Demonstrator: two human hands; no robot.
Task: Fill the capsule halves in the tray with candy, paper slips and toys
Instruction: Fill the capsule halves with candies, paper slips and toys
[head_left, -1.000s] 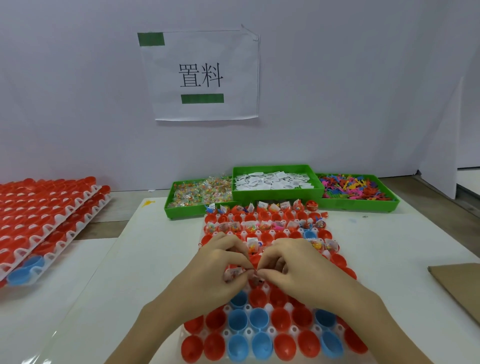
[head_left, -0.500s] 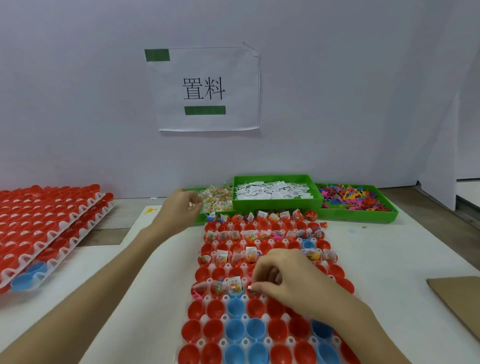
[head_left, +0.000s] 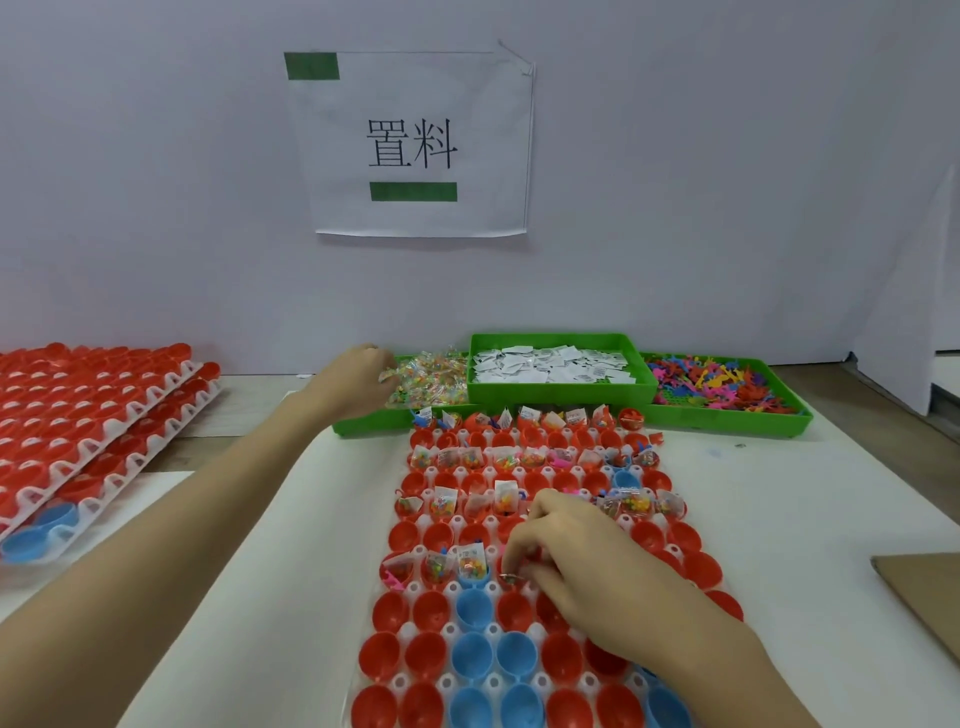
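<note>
Candy (head_left: 428, 382) lies at 11 o'clock from the tray (head_left: 524, 582), in the leftmost green bin (head_left: 363, 426); slips (head_left: 553, 364) at 12, toys (head_left: 719, 382) at 1. The tray's long axis runs 12 to 6. Left hand (head_left: 358, 382) is nearest the candy, fingers curled into the heap; whether it has a packet, I cannot tell. Right hand (head_left: 576, 561), mid-tray, pinches something small over a red half (head_left: 511, 574) in the row being filled.

We face a plain pale wall (head_left: 156, 182). A white paper sign (head_left: 421, 145) with two green tape strips hangs on it. White tabletop (head_left: 779, 519) below, wooden surface (head_left: 249, 400) past its far-left corner. Even, soft light.
</note>
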